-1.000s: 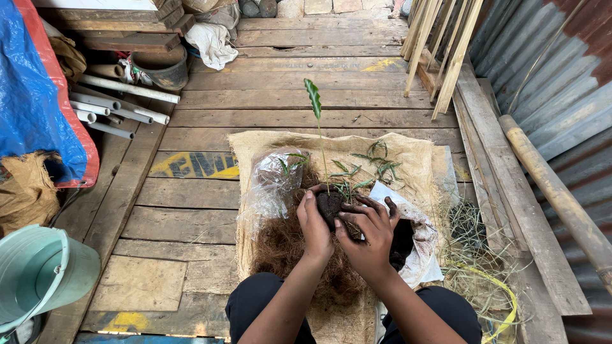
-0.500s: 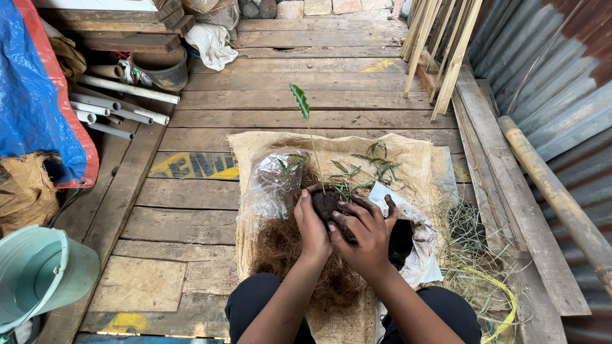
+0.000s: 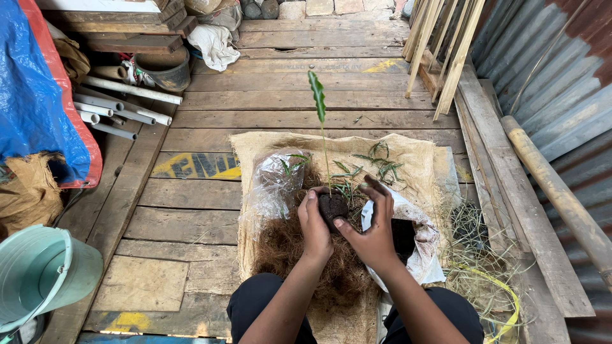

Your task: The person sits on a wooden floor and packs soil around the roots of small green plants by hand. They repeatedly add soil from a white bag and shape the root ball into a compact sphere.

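Observation:
My left hand point(image 3: 314, 226) cups a dark ball of soil point(image 3: 332, 206) from the left. My right hand point(image 3: 372, 228) presses the same ball from the right, fingers spread upward. A thin seedling point(image 3: 319, 105) with one long green leaf rises from the ball, nearly upright. Both hands hover over a heap of brown coconut fibre point(image 3: 287, 251) on a burlap sack point(image 3: 414, 156). A white bag holding dark soil point(image 3: 408, 239) lies just right of my right hand.
A clear plastic bag with small plants point(image 3: 275, 181) lies left of the hands, loose seedlings point(image 3: 376, 159) beyond. Dry grass and yellow cord point(image 3: 481, 267) sit to the right. White pipes point(image 3: 118, 102), a blue tarp point(image 3: 35, 95) and a pale green bucket point(image 3: 38, 271) stand left. Corrugated metal wall point(image 3: 561, 83) is on the right.
The seedling's leaf swung left, then back to the right and upright. My right hand's fingers shifted from lying over the soil ball to pointing up along its right side.

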